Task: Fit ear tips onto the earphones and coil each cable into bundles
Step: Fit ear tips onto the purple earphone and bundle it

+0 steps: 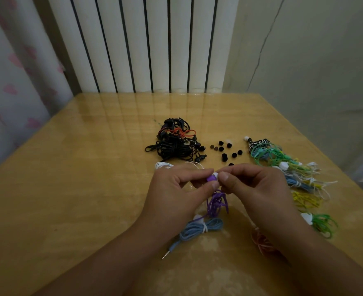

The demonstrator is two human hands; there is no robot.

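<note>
A home: radiator (142, 43), patterned curtain (11, 82), wooden table (69, 167).

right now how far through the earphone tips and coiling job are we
Done: the light blue bundle tied with a white tie near the person looks coiled, as do the bundles in the mixed green, yellow and blue pile.
In hand: the left hand holds the purple earbud while the right hand pinches a white ear tip at it; its purple cable hangs loose.
Left: loose black ear tips and the tangled black earphone pile.
</note>
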